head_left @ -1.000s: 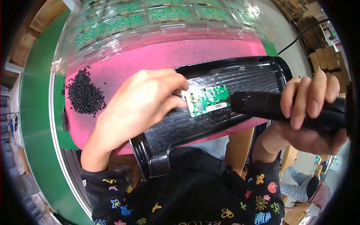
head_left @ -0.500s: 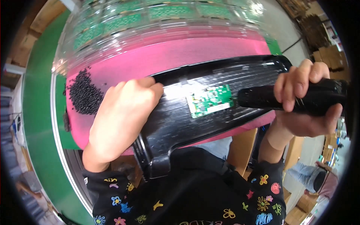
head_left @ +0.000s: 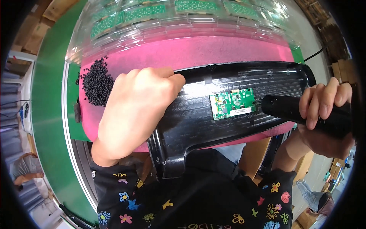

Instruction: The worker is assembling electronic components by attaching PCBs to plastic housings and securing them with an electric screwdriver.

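A black plastic housing [head_left: 198, 133] lies across the pink mat, hollow side up. A green circuit board [head_left: 233, 104] with a white strip sits inside it. My left hand [head_left: 141, 103] is closed at the housing's far edge on the left, knuckles up; its fingertips are hidden, but it seems to grip that rim. In my right hand [head_left: 324, 110] is a black electric screwdriver [head_left: 284, 107], held nearly level with the fingers wrapped over it. The screwdriver's thin bit points left and meets the board's right edge, at a corner screw spot too small to make out.
A pile of small black screws [head_left: 97, 84] lies on the pink mat [head_left: 244, 47] at the left. Clear plastic trays [head_left: 183, 19] holding several green boards stand behind. A dark small object [head_left: 77, 112] rests at the mat's left edge. People are in the background on both sides.
The whole scene has shifted right in the picture as my head moved. The screwdriver's bit now shows at the board's right edge. Both hands keep their hold.
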The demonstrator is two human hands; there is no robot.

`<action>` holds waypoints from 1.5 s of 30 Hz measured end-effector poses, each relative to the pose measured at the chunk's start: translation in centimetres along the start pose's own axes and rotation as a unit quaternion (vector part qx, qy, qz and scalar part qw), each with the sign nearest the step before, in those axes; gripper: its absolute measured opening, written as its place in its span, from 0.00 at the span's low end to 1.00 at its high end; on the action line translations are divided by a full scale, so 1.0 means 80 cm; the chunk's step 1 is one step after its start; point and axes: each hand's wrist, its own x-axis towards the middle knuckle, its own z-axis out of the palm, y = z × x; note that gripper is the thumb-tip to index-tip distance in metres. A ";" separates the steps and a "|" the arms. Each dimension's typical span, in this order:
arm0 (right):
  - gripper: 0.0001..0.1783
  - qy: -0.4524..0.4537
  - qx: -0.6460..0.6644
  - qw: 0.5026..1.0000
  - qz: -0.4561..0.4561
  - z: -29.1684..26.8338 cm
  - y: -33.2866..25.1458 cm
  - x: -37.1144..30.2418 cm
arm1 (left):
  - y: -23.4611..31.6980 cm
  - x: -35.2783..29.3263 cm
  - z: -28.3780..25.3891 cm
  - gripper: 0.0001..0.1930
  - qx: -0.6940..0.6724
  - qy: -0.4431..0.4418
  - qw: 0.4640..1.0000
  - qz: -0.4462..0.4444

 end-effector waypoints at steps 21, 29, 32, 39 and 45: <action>0.35 -0.137 0.049 0.989 0.000 -0.004 0.013 0.018 | -0.009 0.025 -0.012 0.11 -0.210 0.280 0.937 -0.003; 0.34 -0.163 0.058 0.984 0.042 0.012 0.019 0.027 | -0.020 0.036 0.003 0.11 -0.184 0.268 0.944 0.051; 0.34 -0.086 0.020 0.994 0.065 0.020 0.014 0.019 | -0.021 0.031 0.010 0.19 -0.134 0.179 0.971 0.081; 0.26 -0.031 0.137 0.990 -0.008 0.034 -0.003 0.013 | -0.006 0.035 0.028 0.22 -0.225 0.131 0.948 0.184; 0.29 -0.107 0.236 0.960 -0.110 0.029 0.003 0.024 | 0.004 0.031 0.037 0.19 -0.323 0.096 0.906 0.256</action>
